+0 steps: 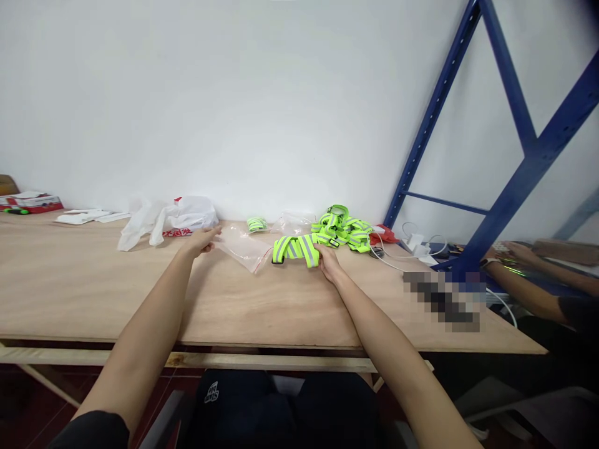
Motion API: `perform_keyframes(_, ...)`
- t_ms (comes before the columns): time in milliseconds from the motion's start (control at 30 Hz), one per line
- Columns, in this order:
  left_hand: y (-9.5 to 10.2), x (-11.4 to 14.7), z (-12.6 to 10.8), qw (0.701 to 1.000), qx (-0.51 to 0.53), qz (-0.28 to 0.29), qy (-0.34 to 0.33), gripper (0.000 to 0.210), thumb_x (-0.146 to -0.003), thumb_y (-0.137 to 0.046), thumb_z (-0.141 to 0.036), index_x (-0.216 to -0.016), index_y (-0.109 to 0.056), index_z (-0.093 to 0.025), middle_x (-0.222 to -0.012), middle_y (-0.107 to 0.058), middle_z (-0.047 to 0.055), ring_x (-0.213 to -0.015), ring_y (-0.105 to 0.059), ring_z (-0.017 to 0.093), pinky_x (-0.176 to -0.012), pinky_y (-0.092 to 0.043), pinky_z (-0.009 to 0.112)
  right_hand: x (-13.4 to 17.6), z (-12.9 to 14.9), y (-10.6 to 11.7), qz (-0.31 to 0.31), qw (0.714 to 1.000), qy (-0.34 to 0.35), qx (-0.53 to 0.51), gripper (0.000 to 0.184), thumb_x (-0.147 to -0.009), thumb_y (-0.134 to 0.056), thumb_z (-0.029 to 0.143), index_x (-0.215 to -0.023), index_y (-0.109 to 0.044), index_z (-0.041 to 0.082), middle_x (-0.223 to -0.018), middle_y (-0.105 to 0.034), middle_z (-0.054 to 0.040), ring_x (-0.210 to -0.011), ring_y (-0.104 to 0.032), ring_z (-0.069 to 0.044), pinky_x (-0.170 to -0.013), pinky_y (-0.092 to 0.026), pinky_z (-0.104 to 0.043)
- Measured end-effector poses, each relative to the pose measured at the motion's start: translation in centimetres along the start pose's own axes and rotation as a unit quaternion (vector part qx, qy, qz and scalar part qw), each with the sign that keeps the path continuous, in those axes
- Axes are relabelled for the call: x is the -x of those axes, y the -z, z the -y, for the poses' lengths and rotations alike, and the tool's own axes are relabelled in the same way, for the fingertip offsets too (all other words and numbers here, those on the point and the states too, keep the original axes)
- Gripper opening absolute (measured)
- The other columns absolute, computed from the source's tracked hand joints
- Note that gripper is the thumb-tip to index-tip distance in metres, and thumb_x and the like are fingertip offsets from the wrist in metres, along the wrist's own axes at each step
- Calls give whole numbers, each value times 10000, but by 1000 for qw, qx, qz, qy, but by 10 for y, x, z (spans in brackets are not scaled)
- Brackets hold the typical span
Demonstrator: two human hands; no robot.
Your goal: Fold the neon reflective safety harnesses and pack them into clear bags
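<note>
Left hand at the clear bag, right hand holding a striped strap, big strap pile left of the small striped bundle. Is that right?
One slip: in the head view, the big strap pile lies right of the small striped bundle. The left hand is at the clear bag and the right hand holds a striped strap.

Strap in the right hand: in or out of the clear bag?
Out: the strap shows beside the clear bag, no film visible over its stripes.
</note>
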State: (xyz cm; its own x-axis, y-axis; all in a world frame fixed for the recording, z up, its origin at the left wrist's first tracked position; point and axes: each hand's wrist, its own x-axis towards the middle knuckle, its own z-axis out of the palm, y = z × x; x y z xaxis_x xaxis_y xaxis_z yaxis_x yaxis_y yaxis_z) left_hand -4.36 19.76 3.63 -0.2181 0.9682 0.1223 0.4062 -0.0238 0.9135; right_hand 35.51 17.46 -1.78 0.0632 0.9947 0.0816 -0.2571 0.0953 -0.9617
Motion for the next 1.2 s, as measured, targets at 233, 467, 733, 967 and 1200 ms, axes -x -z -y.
perform_keyframes(233, -23, 3, -8, 988, -55, -67, -128, 350, -878, -543, -485, -1008, -620, -169, -984, -699, 103, -814, -651, 216, -637, -496, 265, 2, -3, -1, 16, 1000, 6, 17, 345, -601, -788, 445, -804, -652, 202, -691, -694, 8, -620, -645, -189, -528, -504, -275)
perform_keyframes(467, -69, 21, -24, 890, -256, 135, -353, 612, -601, -788, -567, -1089, -702, -209, -1198, -670, 110, -1009, -632, 297, -827, -500, 348, 1, -3, 0, 21, 999, 16, 25, 340, -610, -782, 457, -794, -656, 201, -715, -709, 4, -633, -646, -188, -532, -497, -272)
perform_keyframes(733, -32, 9, -29, 898, -348, -17, -268, 227, -815, -597, -367, -838, -761, -212, -1004, -700, 132, -975, -649, 322, -829, -489, 381, 2, -3, 0, 21, 999, 7, 30, 325, -616, -791, 440, -808, -677, 205, -720, -724, 1, -631, -658, -202, -513, -488, -280)
perform_keyframes(967, -22, 0, -9, 932, -282, -89, -208, 450, -847, -540, -255, -1275, -657, -177, -1116, -738, 137, -1060, -669, 338, -907, -490, 401, 2, -5, 1, 18, 999, -5, 39, 306, -619, -804, 420, -804, -700, 200, -721, -724, -2, -650, -660, -208, -515, -501, -287)
perform_keyframes(1200, -51, 5, 7, 936, -238, 56, -252, 517, -873, -523, -312, -1356, -582, -140, -1356, -629, 144, -1113, -671, 282, -1021, -471, 388, 2, -4, -1, 44, 999, -2, 26, 319, -632, -801, 414, -833, -707, 185, -802, -743, -19, -716, -667, -204, -572, -523, -286)
